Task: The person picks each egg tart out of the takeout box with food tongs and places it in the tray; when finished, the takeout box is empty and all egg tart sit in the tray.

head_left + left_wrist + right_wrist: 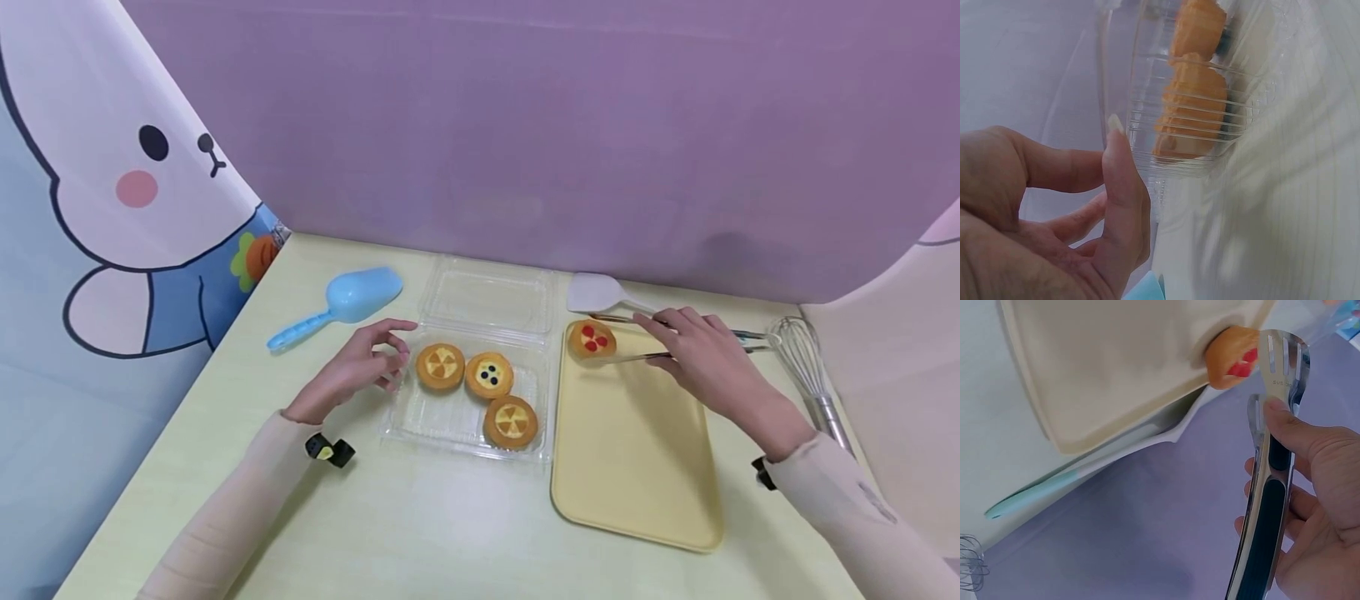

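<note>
My right hand grips metal tongs with dark handle pads. The tong arms lie on either side of a tart with red fruit at the tray's far left corner; whether they squeeze it I cannot tell. The tray is pale yellow. My left hand is at the left edge of a clear hinged plastic box, fingers loosely bent, a fingertip close to the rim. Inside the box are two tarts with wedge-shaped toppings, one left and one front right, and a blueberry tart between them.
The box's lid lies folded back. A blue scoop is at the back left. A white spatula lies behind the tray, and a wire whisk lies to its right. A purple backdrop rises behind the table.
</note>
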`<state>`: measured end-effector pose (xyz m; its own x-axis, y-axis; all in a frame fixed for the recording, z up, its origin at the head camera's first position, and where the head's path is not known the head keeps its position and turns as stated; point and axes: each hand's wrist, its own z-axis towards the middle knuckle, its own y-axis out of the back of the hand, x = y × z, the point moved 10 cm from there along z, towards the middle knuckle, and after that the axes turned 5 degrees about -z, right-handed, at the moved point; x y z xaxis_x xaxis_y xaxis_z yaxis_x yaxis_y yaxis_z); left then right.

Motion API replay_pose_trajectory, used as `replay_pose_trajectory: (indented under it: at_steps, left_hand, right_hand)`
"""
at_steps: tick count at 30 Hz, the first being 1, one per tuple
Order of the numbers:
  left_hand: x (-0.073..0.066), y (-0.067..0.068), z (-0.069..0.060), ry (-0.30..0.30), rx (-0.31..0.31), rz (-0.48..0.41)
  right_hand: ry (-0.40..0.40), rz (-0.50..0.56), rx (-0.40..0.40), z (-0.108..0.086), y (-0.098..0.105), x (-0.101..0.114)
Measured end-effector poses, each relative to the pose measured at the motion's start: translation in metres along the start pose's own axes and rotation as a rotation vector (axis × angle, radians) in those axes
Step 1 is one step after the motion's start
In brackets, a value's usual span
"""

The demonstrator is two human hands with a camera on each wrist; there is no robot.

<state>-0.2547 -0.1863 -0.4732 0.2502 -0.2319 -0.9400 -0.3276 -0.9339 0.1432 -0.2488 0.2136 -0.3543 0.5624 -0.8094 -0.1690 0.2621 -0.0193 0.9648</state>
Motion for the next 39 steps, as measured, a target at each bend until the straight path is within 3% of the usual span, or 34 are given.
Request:
replay_pose_trajectory:
  at_steps: [8, 13, 24, 39]
  left_hand:
    - [0.001, 0.000, 0.001, 0.002, -0.002, 0.007]
    - [0.001, 0.001, 0.001, -0.001, -0.005, 0.008]
    - [0.003, 0.001, 0.001, -0.006, -0.004, 0.023]
    - [0.003, 0.001, 0.001, 0.011, -0.005, 0.002]
  right_hand:
    - [0.024, 0.043, -0.071, 0.006, 0.023, 0.023]
    - [0.071, 0.066, -0.089, 0.019, 0.025, 0.048]
    - [0.182, 0.087, 0.006, 0.045, 0.012, 0.108]
    - [0.217, 0.051, 0.076, 0.052, -0.003, 0.138]
